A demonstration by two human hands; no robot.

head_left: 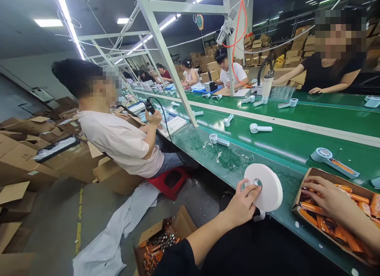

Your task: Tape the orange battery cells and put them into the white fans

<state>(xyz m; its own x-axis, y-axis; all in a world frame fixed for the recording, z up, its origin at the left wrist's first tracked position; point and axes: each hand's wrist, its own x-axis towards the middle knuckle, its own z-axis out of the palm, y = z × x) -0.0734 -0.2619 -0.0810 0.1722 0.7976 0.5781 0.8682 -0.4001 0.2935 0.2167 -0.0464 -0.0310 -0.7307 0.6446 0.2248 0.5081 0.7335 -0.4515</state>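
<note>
My left hand [243,203] grips a thick white roll of tape [264,189], fingers at its centre hole, held upright by the bench edge. My right hand [331,197] reaches into a shallow cardboard box [308,175] at the right. Its fingers are bent and apart, over orange-wrapped cylindrical batteries [335,228]; the thumb is hidden. Just beyond the box, a light-blue handheld fan [322,154] lies on the green belt, an orange battery showing in its handle.
More light-blue fans [259,128] lie along the conveyor belt [287,143]. A slanted metal post [175,66] rises from the bench [196,147]. To the left, a co-worker [118,137] sits on a red stool [172,181]. An open carton [181,224] of orange batteries stands on the floor.
</note>
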